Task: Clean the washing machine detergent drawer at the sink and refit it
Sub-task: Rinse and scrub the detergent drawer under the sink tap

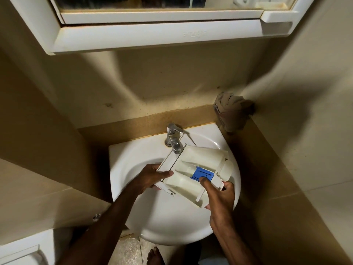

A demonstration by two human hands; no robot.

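Got the detergent drawer [193, 169] over the sink [172, 222], right under the tap [172, 137]. It's off-white moulded plastic with rounded compartments and a blue insert [202, 174]. My left hand [150, 177] grips the flat front panel; my right hand [219, 197] clamps the back end, thumb on the blue bit. Glossy white basin, chrome tap, crumpled brown cloth [232, 111] behind the sink.

Glossy white sink [172, 226] — shiny metal tap [172, 138] — matt plastic drawer [191, 169].

White corner sink [133, 211] set in a tan countertop [254, 150], chrome tap [172, 137] at the far rim, crumpled rag [232, 111] far right.
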